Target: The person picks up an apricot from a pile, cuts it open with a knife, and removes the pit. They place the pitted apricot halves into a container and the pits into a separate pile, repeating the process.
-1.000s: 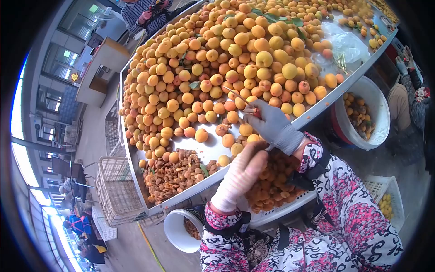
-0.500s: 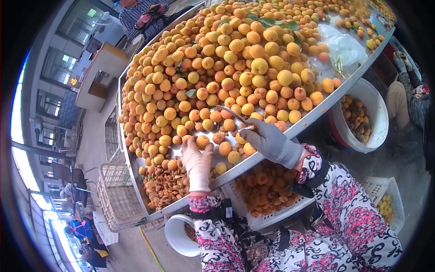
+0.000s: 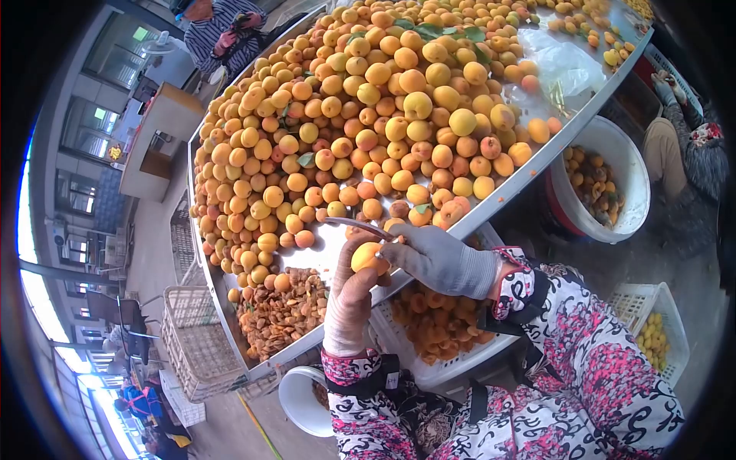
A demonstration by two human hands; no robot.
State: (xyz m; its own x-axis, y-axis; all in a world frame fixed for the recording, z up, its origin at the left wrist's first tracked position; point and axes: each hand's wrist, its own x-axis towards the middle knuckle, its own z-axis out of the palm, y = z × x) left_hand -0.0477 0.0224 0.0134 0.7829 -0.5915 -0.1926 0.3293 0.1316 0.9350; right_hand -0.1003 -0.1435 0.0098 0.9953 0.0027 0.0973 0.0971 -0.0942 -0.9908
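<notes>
My left hand [image 3: 349, 310], in a pale glove, is closed around a yellow-orange apricot [image 3: 369, 258] above the table's near edge. In a grey glove, my right hand [image 3: 448, 262] grips a knife with a curved blade [image 3: 354, 224]; its fingers meet the apricot's right side. The blade points left, over the fruit, and whether it cuts the skin I cannot make out. Beyond both hands spreads a large heap of whole apricots [image 3: 307, 138]. Left of my left hand lies a pile of brown apricot pits [image 3: 280, 316]. Below my right hand, a white crate [image 3: 431, 377] holds orange apricot halves [image 3: 437, 322].
The metal table rim [image 3: 529, 175] runs diagonally past my hands. A white bucket [image 3: 632, 211] of dark fruit stands right, a smaller bucket [image 3: 295, 406] lower left. Plastic crates [image 3: 201, 337] stand left. One person [image 3: 222, 38] is at the far side, another [image 3: 686, 146] at right.
My left hand has picked up an apricot from the table and brought it toward me. My right hand has moved left and nearer with the knife, so both hands meet at the fruit.
</notes>
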